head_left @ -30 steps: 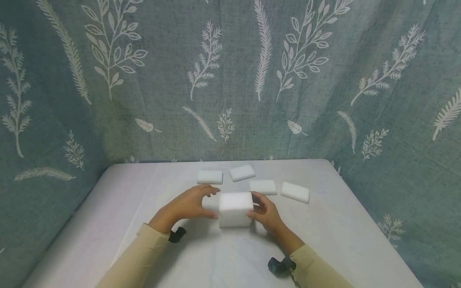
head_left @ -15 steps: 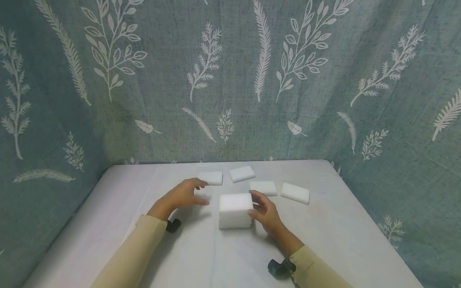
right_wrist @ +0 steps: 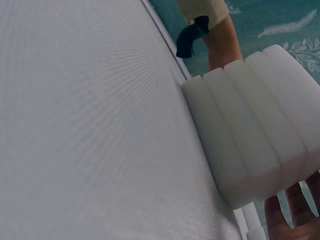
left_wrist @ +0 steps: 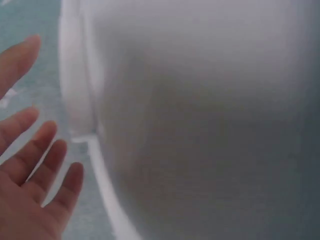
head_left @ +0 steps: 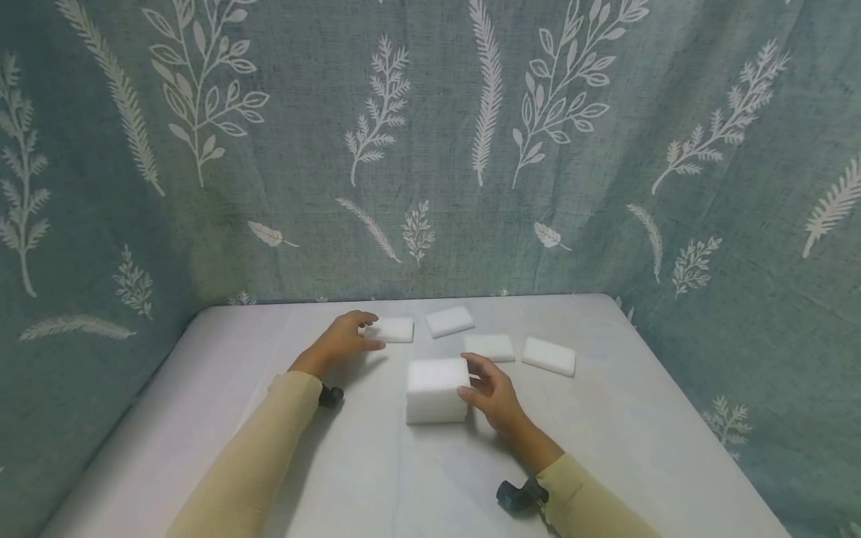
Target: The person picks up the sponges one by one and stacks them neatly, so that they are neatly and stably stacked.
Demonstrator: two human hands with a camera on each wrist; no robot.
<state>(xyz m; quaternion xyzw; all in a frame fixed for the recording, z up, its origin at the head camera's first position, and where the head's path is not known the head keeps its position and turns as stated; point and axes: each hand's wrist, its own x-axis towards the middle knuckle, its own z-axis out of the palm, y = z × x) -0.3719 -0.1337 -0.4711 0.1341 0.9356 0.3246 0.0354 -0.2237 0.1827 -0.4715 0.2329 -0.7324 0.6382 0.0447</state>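
A stack of white foam sponges (head_left: 433, 403) stands on the table; its several layers show in the right wrist view. At its right end my right hand (head_left: 498, 396) holds it, thumb at the near corner and fingers at the far one. In the right wrist view its fingers (right_wrist: 296, 202) meet the end of the stack. My left hand (head_left: 339, 340) reaches to the far-left sponge (head_left: 395, 329), thumb and fingers parted around its left end. The left wrist view shows that hand (left_wrist: 32, 175) spread, with a gap to the white sponge (left_wrist: 77, 75).
More flat white sponges lie behind the stack: one at the back (head_left: 449, 321), one right behind it (head_left: 489, 347) and one farther right (head_left: 548, 356). The white table (head_left: 625, 418) ends at a leaf-patterned green curtain (head_left: 430, 164).
My left hand has left the stack's left side and moved back and left to the far-left sponge. The right hand has stayed at the stack.
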